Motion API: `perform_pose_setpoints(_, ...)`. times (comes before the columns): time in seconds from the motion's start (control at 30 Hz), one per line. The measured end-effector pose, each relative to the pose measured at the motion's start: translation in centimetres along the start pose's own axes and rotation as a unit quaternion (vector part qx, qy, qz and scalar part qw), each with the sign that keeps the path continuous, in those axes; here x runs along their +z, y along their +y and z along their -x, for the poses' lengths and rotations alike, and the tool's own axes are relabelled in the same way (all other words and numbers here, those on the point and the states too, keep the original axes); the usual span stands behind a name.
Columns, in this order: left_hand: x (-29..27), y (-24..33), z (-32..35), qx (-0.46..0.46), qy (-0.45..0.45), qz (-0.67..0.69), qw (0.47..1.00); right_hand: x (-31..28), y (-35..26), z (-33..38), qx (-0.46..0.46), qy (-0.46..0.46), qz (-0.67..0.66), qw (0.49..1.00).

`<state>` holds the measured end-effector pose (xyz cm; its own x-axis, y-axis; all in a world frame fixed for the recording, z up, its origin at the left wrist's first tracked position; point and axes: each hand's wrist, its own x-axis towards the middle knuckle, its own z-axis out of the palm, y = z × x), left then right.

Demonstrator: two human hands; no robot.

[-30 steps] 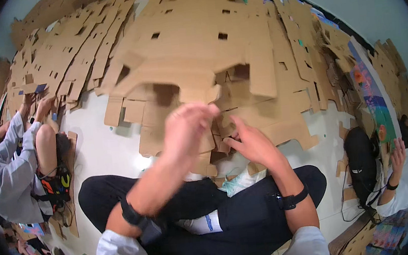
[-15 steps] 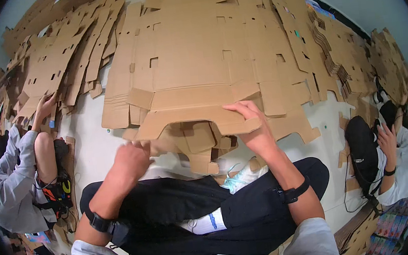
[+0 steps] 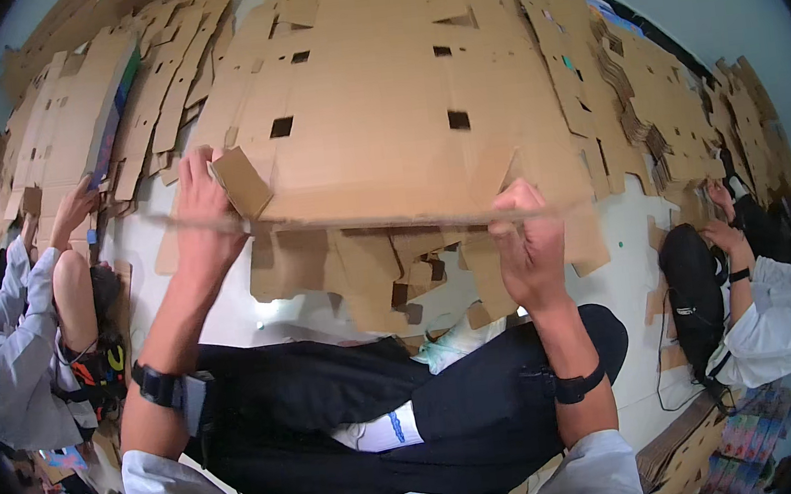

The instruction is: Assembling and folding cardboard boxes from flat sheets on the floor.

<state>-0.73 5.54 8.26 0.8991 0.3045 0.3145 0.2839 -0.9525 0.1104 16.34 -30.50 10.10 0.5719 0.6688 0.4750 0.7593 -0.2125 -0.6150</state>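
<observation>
A large flat brown cardboard sheet (image 3: 375,143) with square cut-outs spreads out in front of me, its near edge raised and seen almost edge-on. My left hand (image 3: 203,204) is closed on the left part of that edge, beside a small upright flap (image 3: 242,181). Toward the right end, my right hand (image 3: 530,238) grips the same edge with its fingers curled in. Part of the edge is smeared by motion. Below it, loose cardboard pieces (image 3: 350,276) lie on the white floor, near my crossed legs.
More flattened cardboard (image 3: 159,108) lies to the left, and stacked sheets (image 3: 656,113) stand to the right. A person's hand (image 3: 74,211) works on cardboard at the left. Another person's arm (image 3: 739,259) is at the right, next to a black bag (image 3: 693,283).
The sheet's near edge has turned up, and its wide notched flap no longer faces me. My left hand has moved up and left onto the edge; my right hand has shifted slightly right and closed.
</observation>
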Motion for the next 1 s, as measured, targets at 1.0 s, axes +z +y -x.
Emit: perform_pose_setpoints(1.0,1.3,3.3,3.4,0.131,-0.309,0.079,0.939,-11.5,17.1,1.0,0.483,-0.188,-0.032,0.855)
